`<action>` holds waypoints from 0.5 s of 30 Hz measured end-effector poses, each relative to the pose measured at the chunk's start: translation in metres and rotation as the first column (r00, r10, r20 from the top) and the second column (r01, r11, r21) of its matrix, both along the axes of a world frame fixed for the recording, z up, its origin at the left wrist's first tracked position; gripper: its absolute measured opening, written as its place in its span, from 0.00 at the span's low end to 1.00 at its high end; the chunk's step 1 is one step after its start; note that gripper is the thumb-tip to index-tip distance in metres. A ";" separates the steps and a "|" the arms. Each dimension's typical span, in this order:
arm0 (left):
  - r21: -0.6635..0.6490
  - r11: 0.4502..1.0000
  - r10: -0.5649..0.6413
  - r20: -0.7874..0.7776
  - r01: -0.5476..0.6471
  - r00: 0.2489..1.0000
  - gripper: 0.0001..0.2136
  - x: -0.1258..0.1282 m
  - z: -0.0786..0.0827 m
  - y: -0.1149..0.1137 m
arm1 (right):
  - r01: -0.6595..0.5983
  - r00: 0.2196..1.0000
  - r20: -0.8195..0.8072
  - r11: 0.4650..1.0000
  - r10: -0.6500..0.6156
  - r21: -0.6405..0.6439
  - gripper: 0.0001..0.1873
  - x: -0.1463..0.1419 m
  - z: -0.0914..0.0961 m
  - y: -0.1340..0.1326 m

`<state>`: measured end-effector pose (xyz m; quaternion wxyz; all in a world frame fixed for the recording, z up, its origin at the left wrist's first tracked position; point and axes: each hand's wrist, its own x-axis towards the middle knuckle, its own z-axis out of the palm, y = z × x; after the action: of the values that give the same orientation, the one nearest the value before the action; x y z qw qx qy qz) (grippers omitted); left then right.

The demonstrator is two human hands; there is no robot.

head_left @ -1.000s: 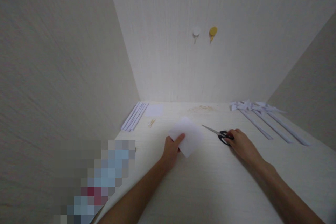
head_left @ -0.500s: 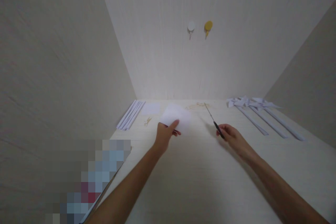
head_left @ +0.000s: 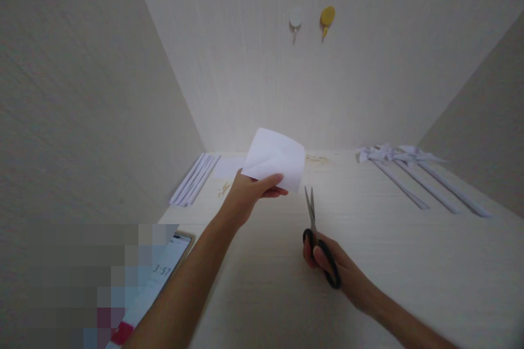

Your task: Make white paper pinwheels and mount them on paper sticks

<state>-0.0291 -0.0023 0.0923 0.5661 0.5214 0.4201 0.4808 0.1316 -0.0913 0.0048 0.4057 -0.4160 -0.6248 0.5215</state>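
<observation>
My left hand (head_left: 249, 193) pinches the lower edge of a folded white sheet of paper (head_left: 276, 158) and holds it up above the pale desk (head_left: 393, 262). My right hand (head_left: 333, 270) grips black-handled scissors (head_left: 317, 237) with the fingers through the loops. The blades are nearly closed and point away from me, just below and right of the paper, not touching it.
White paper strips (head_left: 194, 180) lie at the back left beside a flat white sheet (head_left: 229, 166). Pinwheel-like folded paper pieces on long strips (head_left: 409, 166) lie at the back right. A phone (head_left: 164, 272) rests at the left desk edge. Two hooks, one white (head_left: 295, 19) and one yellow (head_left: 327, 16), hang on the back wall.
My left hand lifted the paper off the desk and raised it. My right hand picked up the scissors, drew them toward me and turned the blades to point away.
</observation>
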 end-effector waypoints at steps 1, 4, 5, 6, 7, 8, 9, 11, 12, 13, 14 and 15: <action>-0.005 1.000 -0.025 -0.009 0.025 1.000 0.13 0.000 0.001 -0.001 | -0.001 0.999 0.034 1.000 0.002 -0.005 0.21 0.000 0.003 -0.002; -0.007 0.995 -0.095 -0.029 0.095 0.995 0.13 0.003 0.003 -0.004 | 0.003 0.995 0.101 1.000 -0.001 -0.012 0.22 0.001 0.009 -0.007; -0.004 0.994 -0.111 -0.034 0.111 0.993 0.12 0.004 0.003 -0.005 | 0.001 0.994 0.113 1.000 0.000 -0.010 0.22 0.000 0.009 -0.008; 0.000 0.992 -0.123 -0.039 0.123 0.992 0.11 0.005 0.002 -0.005 | -0.001 0.992 0.123 1.000 0.002 -0.009 0.23 0.000 0.009 -0.008; 0.005 0.991 -0.134 -0.043 0.134 0.990 0.10 0.005 0.002 -0.006 | -0.002 0.992 0.129 1.000 0.002 -0.007 0.23 0.000 0.009 -0.009; 0.009 0.990 -0.142 -0.047 0.142 0.989 0.10 0.006 0.001 -0.006 | 0.001 0.991 0.134 1.000 0.000 -0.007 0.23 0.000 0.009 -0.010; 0.011 0.989 -0.148 -0.051 0.149 0.988 0.09 0.007 0.000 -0.007 | 0.004 0.991 0.136 1.000 -0.003 -0.007 0.23 0.000 0.009 -0.010; 0.010 0.988 -0.155 -0.062 0.156 0.986 0.08 0.008 0.000 -0.008 | 0.011 0.991 0.136 1.000 -0.010 -0.010 0.24 0.000 0.011 -0.011; 0.009 0.988 -0.154 -0.070 0.155 0.986 0.08 0.008 0.000 -0.009 | 0.014 0.991 0.134 1.000 -0.013 -0.011 0.25 0.000 0.012 -0.012; 0.008 0.988 -0.153 -0.082 0.154 0.985 0.07 0.009 0.001 -0.009 | 0.016 0.991 0.133 1.000 -0.015 -0.012 0.25 0.000 0.013 -0.012; 0.009 0.989 -0.147 -0.094 0.149 0.985 0.07 0.009 0.002 -0.010 | 0.020 0.991 0.132 1.000 -0.018 -0.012 0.25 0.000 0.014 -0.012; 0.013 0.990 -0.137 -0.101 0.139 0.985 0.07 0.010 0.002 -0.011 | 0.024 0.991 0.132 1.000 -0.022 -0.016 0.25 0.000 0.015 -0.012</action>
<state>-0.0192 -0.0129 0.0944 0.5708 0.5784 0.4060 0.4181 0.1317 -0.1030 0.0200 0.3658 -0.4603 -0.6410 0.4934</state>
